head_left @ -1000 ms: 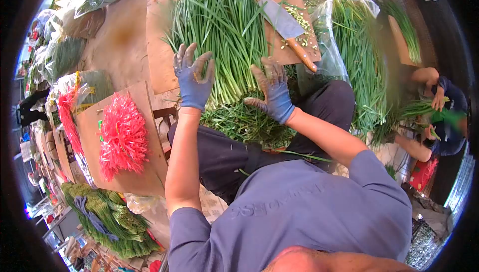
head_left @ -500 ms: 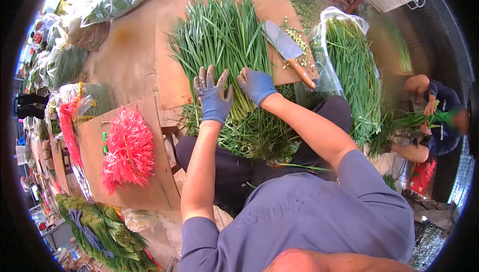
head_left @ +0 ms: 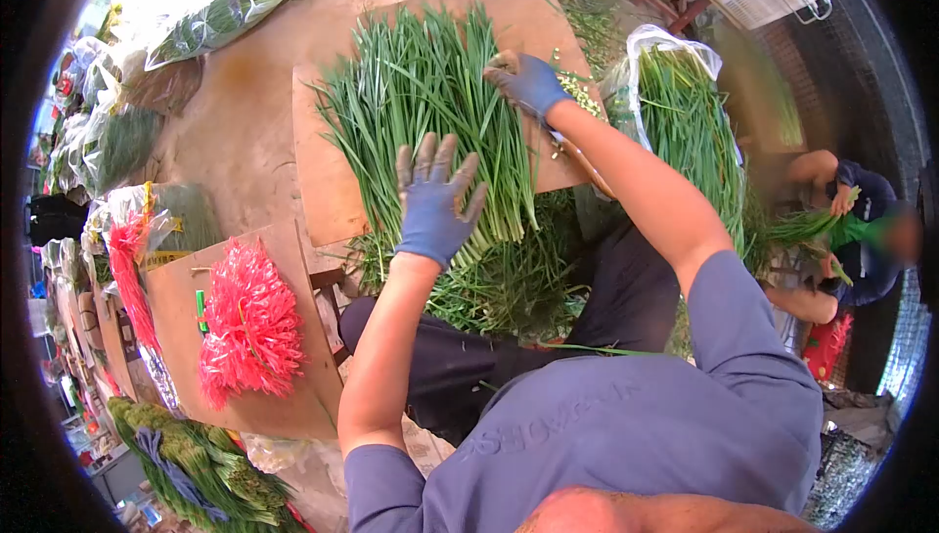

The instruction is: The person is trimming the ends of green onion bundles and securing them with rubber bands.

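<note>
A wide pile of garlic chives (head_left: 421,93) lies on a brown board (head_left: 328,191), its pale stem ends toward me. My left hand (head_left: 435,196), in a blue glove with soiled fingers, rests on the lower stems with its fingers spread. My right hand (head_left: 528,83), gloved alike, is at the upper right side of the pile with its fingers curled; whatever is inside them is hidden. Under my right forearm shows part of a cleaver's wooden handle (head_left: 593,177); its blade is mostly covered. Small cut pieces (head_left: 579,93) are scattered beside it.
Loose green trimmings (head_left: 504,284) are heaped below the board. A bag of chives (head_left: 685,108) stands at the right. Pink ties (head_left: 252,323) lie on a second board (head_left: 181,284) at the left. Another person (head_left: 866,230) sits at the far right, holding greens.
My right hand has moved up and right, from the stems to the pile's upper right side, covering most of the cleaver. My left hand has shifted slightly right and down, fingers wider.
</note>
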The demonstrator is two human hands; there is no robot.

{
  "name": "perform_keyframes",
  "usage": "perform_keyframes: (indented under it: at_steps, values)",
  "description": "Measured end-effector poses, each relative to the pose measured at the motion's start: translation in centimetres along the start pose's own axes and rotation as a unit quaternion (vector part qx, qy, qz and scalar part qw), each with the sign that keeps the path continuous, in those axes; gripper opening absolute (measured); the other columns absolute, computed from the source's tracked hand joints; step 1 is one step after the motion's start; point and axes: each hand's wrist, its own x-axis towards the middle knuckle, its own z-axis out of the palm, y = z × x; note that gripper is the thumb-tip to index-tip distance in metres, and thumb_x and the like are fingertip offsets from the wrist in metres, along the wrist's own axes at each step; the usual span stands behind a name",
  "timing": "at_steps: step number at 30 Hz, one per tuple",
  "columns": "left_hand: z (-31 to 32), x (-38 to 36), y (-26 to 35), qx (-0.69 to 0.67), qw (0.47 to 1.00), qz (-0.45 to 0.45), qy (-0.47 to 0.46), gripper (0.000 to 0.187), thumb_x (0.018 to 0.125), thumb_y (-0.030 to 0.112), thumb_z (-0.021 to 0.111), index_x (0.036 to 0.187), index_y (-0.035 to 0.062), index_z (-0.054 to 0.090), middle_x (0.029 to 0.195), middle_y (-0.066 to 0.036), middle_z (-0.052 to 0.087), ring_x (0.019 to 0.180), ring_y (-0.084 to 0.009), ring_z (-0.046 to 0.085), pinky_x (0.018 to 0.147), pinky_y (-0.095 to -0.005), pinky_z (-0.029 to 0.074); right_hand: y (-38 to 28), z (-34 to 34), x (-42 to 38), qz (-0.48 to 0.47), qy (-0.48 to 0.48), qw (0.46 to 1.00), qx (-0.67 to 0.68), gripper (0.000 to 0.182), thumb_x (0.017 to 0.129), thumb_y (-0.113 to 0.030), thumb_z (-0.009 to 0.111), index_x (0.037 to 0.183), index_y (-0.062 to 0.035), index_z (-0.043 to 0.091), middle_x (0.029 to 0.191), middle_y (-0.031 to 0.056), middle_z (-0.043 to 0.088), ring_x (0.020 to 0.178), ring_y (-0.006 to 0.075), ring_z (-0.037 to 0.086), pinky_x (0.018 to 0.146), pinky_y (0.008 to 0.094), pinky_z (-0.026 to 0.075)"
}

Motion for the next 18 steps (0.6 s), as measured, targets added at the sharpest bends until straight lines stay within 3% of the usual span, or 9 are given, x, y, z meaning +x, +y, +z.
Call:
perform_keyframes:
  at_steps: [2,5,9,11,14,15,16,18]
  values:
    - [1.3,1.5,0.8,0.006,0.999,0.030,-0.035,0.053,0.088,0.039,0.062,0.136,0.0185,0.054,0.146,-0.017,0.043,0.139,-0.0363,0.033,0.118,-0.0543,0.012,0.6,1.8,2.9,-0.072,0.037,0.988,-0.131,0.046,0.085,-0.050,0.064,0.105,-0.0083,0.066,0.096,0.0182,0.070,0.094,0.0361,0.066,0.081,0.0431,0.051]
    - [2.4,2.9,1.1,0.047,0.992,0.065,-0.102,0.064,0.091,0.052,0.053,0.145,0.0175,0.043,0.151,-0.018,0.036,0.143,-0.0366,0.028,0.118,-0.0566,0.009,-0.1,2.9,5.0,-0.009,-0.089,0.983,-0.163,0.051,0.082,-0.054,0.066,0.106,-0.0086,0.067,0.108,0.0221,0.067,0.103,0.0369,0.064,0.088,0.0432,0.049]
    - [5.0,2.9,-0.2,0.060,0.986,0.054,-0.149,0.072,0.093,0.058,0.046,0.151,0.0163,0.033,0.154,-0.020,0.030,0.145,-0.0364,0.023,0.118,-0.0568,0.008,1.9,3.8,6.8,-0.044,-0.146,0.978,-0.143,0.044,0.085,-0.050,0.067,0.093,-0.0068,0.067,0.091,0.0161,0.070,0.083,0.0320,0.068,0.076,0.0410,0.052]
    - [5.0,3.0,0.0,0.051,0.985,0.040,-0.158,0.073,0.092,0.058,0.046,0.151,0.0166,0.032,0.155,-0.021,0.028,0.146,-0.0364,0.021,0.118,-0.0565,0.007,1.0,2.6,5.2,0.018,-0.164,0.985,0.056,0.036,0.088,-0.044,0.067,0.090,-0.0078,0.065,0.080,0.0095,0.067,0.070,0.0229,0.065,0.064,0.0346,0.050]
    - [5.0,3.2,0.1,0.064,0.982,0.044,-0.172,0.074,0.093,0.059,0.044,0.152,0.0168,0.031,0.155,-0.023,0.027,0.146,-0.0367,0.020,0.118,-0.0558,0.006,1.5,3.0,2.0,0.094,-0.147,0.930,0.324,0.030,0.094,-0.041,0.063,0.087,-0.0125,0.060,0.071,-0.0010,0.059,0.058,0.0092,0.055,0.053,0.0239,0.041]
    - [5.1,3.2,0.2,0.068,0.981,0.043,-0.178,0.074,0.093,0.059,0.044,0.152,0.0168,0.030,0.155,-0.023,0.027,0.146,-0.0367,0.020,0.118,-0.0556,0.006,1.9,3.2,0.9,0.114,-0.134,0.898,0.403,0.029,0.095,-0.042,0.061,0.087,-0.0145,0.058,0.069,-0.0046,0.056,0.056,0.0047,0.050,0.051,0.0202,0.037]
    - [5.1,3.3,0.3,0.067,0.979,0.042,-0.190,0.074,0.093,0.059,0.043,0.152,0.0171,0.030,0.155,-0.024,0.027,0.146,-0.0368,0.019,0.119,-0.0555,0.006,1.5,2.4,0.1,0.149,-0.174,0.777,0.586,0.027,0.096,-0.040,0.061,0.090,-0.0137,0.054,0.067,-0.0064,0.050,0.052,0.0041,0.043,0.048,0.0183,0.033]
    - [5.0,3.3,0.3,0.064,0.979,0.044,-0.187,0.074,0.093,0.060,0.043,0.152,0.0170,0.030,0.155,-0.024,0.027,0.147,-0.0368,0.019,0.119,-0.0554,0.006,0.2,-0.1,-2.2,0.077,-0.211,0.718,0.659,0.027,0.097,-0.039,0.060,0.093,-0.0127,0.054,0.066,-0.0061,0.047,0.051,0.0056,0.041,0.047,0.0196,0.034]
